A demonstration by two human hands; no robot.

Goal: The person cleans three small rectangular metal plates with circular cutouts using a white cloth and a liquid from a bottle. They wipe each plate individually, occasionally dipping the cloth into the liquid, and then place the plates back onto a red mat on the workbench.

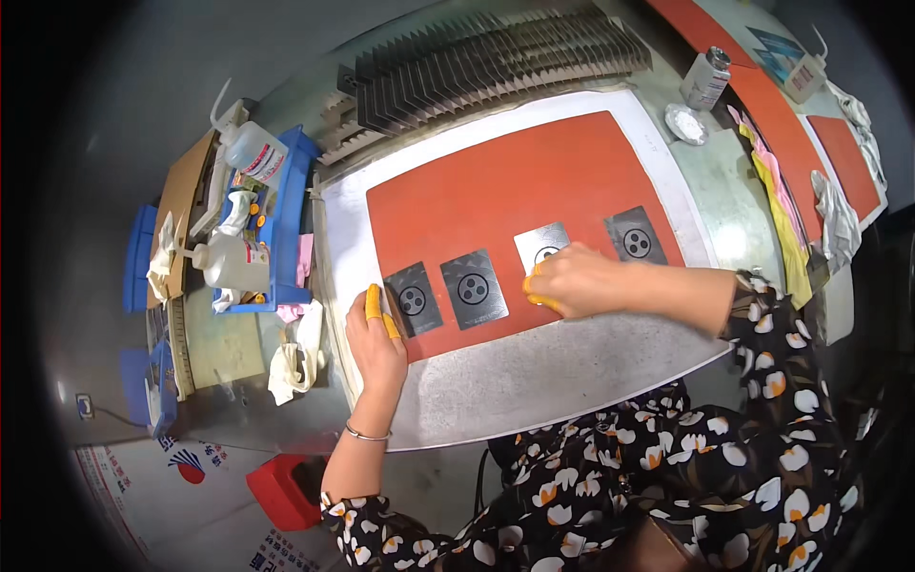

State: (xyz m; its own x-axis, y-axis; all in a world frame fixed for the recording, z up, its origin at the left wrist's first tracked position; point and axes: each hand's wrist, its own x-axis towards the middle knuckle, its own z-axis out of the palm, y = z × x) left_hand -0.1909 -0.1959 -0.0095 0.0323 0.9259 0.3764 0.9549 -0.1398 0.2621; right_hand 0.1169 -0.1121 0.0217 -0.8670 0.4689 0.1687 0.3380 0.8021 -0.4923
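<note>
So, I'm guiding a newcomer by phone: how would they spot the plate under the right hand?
Find the big orange-red mat, then the row of four rectangular plates toward its near edge. Take the third plate from the left. It is partly hidden by the right hand and looks paler than the other three.

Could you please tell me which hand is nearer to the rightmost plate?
The right hand: it is just left of the rightmost plate, at the neighbouring plate. The left hand is at the row's other end, by the leftmost plate.
</note>
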